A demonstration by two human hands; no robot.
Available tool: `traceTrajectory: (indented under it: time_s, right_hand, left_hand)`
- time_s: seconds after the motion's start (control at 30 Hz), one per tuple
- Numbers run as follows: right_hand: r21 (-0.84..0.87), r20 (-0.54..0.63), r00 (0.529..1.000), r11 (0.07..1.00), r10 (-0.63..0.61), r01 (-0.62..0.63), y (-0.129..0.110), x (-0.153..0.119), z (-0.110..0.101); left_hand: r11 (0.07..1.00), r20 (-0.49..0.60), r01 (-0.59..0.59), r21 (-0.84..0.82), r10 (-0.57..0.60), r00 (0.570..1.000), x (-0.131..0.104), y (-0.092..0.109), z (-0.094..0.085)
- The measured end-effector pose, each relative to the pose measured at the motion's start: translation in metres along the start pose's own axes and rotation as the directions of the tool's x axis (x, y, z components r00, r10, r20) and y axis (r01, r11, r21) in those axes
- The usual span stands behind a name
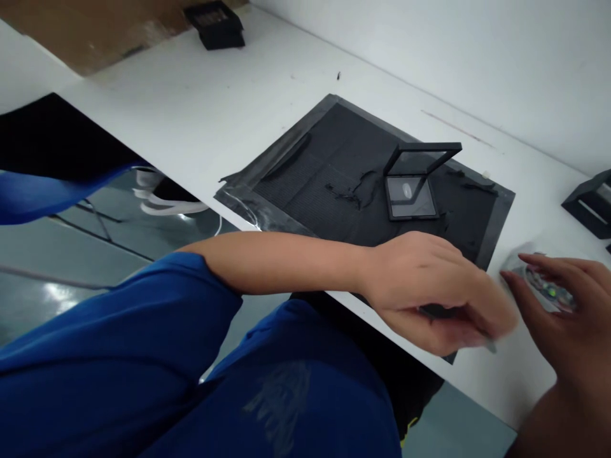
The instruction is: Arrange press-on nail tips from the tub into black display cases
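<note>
My left hand (pixel 439 292) is closed in a pinch above the front edge of the black mat (pixel 296 197). A small greyish tip pokes out past its fingertips; the rest of what it holds is hidden. At the right, my right hand (pixel 577 312) curls its thumb and fingers round a clear plastic bag (pixel 548 286) with small shiny pieces inside. Behind my left hand, on the mat, stands an open black hinged case (pixel 413 197). Its framed lid is raised and has a see-through window; a grey panel with a pale oval mark lies in the base.
Black scraps (pixel 353 194) lie on the mat. Another black case (pixel 214 25) sits at the far left of the white table (pixel 181 108), near a brown board (pixel 105 32). A black box (pixel 592 203) stands at the right. A white wall (pixel 453 51) runs behind.
</note>
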State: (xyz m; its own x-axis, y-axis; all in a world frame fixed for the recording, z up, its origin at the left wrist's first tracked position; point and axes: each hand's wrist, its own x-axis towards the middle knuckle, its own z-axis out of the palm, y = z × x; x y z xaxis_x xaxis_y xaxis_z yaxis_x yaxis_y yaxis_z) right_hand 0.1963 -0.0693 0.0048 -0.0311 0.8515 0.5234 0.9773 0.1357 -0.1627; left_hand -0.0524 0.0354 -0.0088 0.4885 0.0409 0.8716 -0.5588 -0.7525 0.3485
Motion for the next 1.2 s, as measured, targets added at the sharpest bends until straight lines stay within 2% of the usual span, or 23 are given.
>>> traceTrajectory:
  time_s: [0.07,0.13,0.17,0.23,0.33,0.47,0.57,0.63,0.7,0.77,0.83,0.9,1.07,1.2]
  right_hand:
    - [0.041,-0.053,0.998,0.998,-0.036,0.038,-0.004,-0.001,-0.002]
    - [0.124,-0.093,0.993,0.989,-0.069,0.08,-0.015,-0.002,-0.004]
    - [0.201,-0.097,0.992,0.974,-0.086,0.105,-0.022,-0.002,-0.005]
    - [0.427,-0.046,0.991,0.894,-0.129,0.136,-0.038,-0.003,-0.004]
    - [0.678,0.092,0.971,0.728,-0.222,0.102,-0.057,-0.006,-0.002]
    - [0.737,0.163,0.966,0.676,-0.203,0.018,-0.063,-0.01,-0.005]
    - [0.748,0.199,0.965,0.663,-0.172,-0.036,-0.062,-0.01,-0.011]
    - [0.772,0.223,0.954,0.634,-0.201,-0.047,-0.062,-0.008,-0.015]
    - [0.805,0.223,0.947,0.591,-0.233,-0.045,-0.066,-0.004,-0.016]
    - [0.829,0.209,0.949,0.558,-0.234,-0.045,-0.069,-0.002,-0.014]
    - [0.834,0.198,0.956,0.549,-0.216,-0.048,-0.072,-0.003,-0.011]
    - [0.838,0.194,0.96,0.542,-0.202,-0.056,-0.072,-0.005,-0.009]
    - [0.844,0.191,0.963,0.533,-0.191,-0.062,-0.071,-0.009,-0.007]
    - [0.782,0.18,0.982,0.614,-0.061,-0.105,-0.069,-0.009,-0.007]
  left_hand:
    - [0.97,-0.03,-0.191,0.153,0.198,0.98,0.003,0.001,-0.004]
    - [0.88,-0.014,-0.334,0.338,0.36,0.933,0.005,0.004,-0.008]
    - [0.834,0.022,-0.357,0.42,0.384,0.923,0.006,0.006,-0.01]
    - [0.777,0.092,-0.345,0.526,0.352,0.931,0.006,0.01,-0.012]
    - [0.772,0.128,-0.343,0.535,0.327,0.936,0.006,0.007,-0.011]
    - [0.743,0.167,-0.448,0.497,0.425,0.89,0.009,-0.005,-0.009]
    - [0.657,0.098,-0.493,0.57,0.541,0.835,0.015,-0.01,-0.01]
    - [0.65,0.077,-0.489,0.582,0.554,0.829,0.018,-0.01,-0.011]
    - [0.689,0.132,-0.511,0.514,0.525,0.841,0.019,-0.008,-0.014]
    - [0.752,0.207,-0.487,0.445,0.442,0.873,0.02,-0.004,-0.016]
    - [0.825,0.263,-0.389,0.409,0.302,0.916,0.019,0.0,-0.018]
    - [0.891,0.311,-0.249,0.379,0.131,0.941,0.019,0.005,-0.019]
    - [0.967,0.412,-0.013,0.254,-0.096,0.906,0.02,0.01,-0.019]
    - [0.96,0.485,0.057,0.274,-0.189,0.854,0.023,0.011,-0.031]
